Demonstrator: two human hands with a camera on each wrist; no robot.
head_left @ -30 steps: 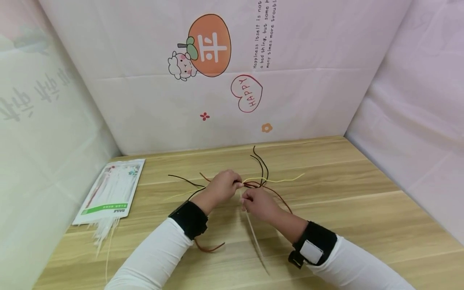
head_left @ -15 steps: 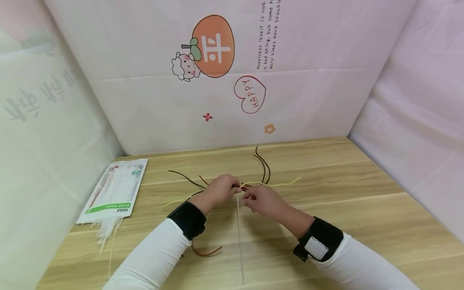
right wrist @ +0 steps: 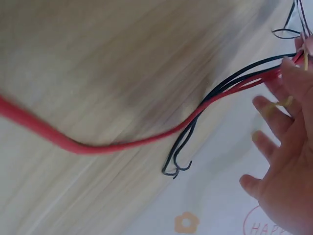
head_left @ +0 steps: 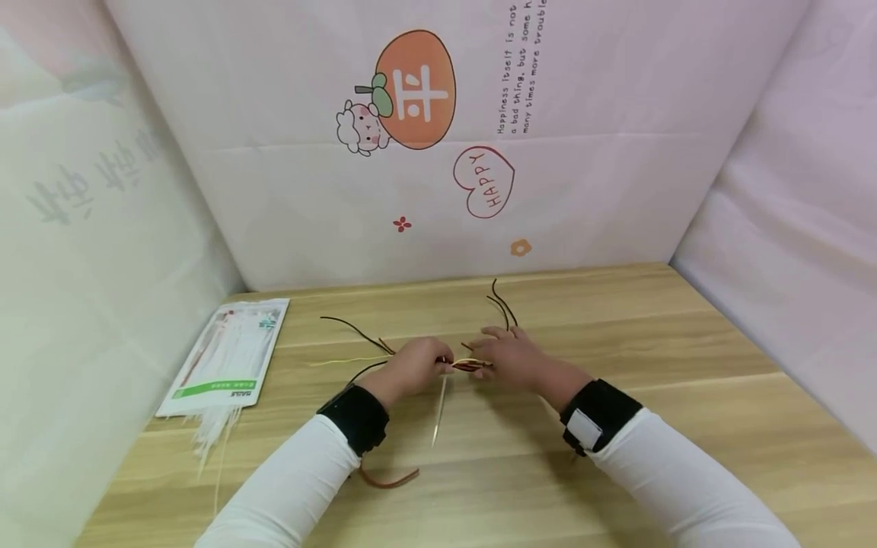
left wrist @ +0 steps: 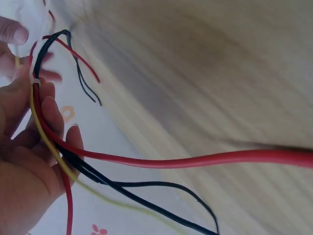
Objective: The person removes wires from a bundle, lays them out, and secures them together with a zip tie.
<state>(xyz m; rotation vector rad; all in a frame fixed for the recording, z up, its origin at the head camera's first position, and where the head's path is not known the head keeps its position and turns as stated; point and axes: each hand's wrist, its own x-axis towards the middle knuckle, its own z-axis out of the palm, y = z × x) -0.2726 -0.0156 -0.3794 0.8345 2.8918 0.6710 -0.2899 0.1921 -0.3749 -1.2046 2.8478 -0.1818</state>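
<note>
My left hand grips a bundle of thin red, black and yellow wires near its middle. A white cable tie rings the bundle at the fingertips, and its tail points down toward the table's front. To the right, my right hand pinches the same bundle between thumb and forefinger, its other fingers spread. In the left wrist view a red wire, black wires and a yellow wire fan out past the left palm. Black wire ends curl away beyond the right hand.
A white packet of cable ties lies at the left of the wooden table, with several ties sticking out of its near end. White printed cloth hangs behind and along both sides.
My right hand has left the area of the tie's tail and moved up and right onto the bundle, fingers spreading. The tail has swung and looks shorter. My left hand keeps its grip.
</note>
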